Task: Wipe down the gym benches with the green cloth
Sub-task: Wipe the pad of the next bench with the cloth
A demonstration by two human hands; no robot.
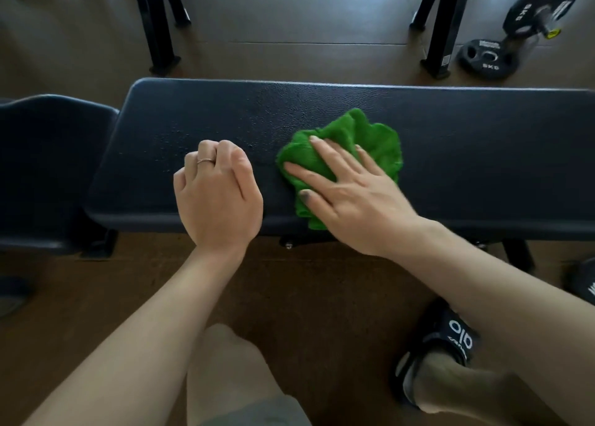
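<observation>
Cloth: we have the green cloth (346,155) bunched on the dark bench pad (450,142), near the pad's front edge, one corner drooping over that edge.
Right hand: our right hand (351,197) lies flat on the cloth, fingers straight and spread, pressing down rather than gripping.
Left hand: our left hand (219,193) rests on the pad just left of the cloth, fingers curled under and holding nothing; a ring shows on one finger.
Handling: we judge the cloth soft, light and limp; it will crumple and slide under the palm, so a broad flat press over its middle should drive it best.
Surface: fine droplets speckle the pad left of the cloth, so we judge that stretch not yet wiped.
Nearby: a second pad (48,168) sits at the left; weight plates (486,58) lie on the floor beyond.
</observation>
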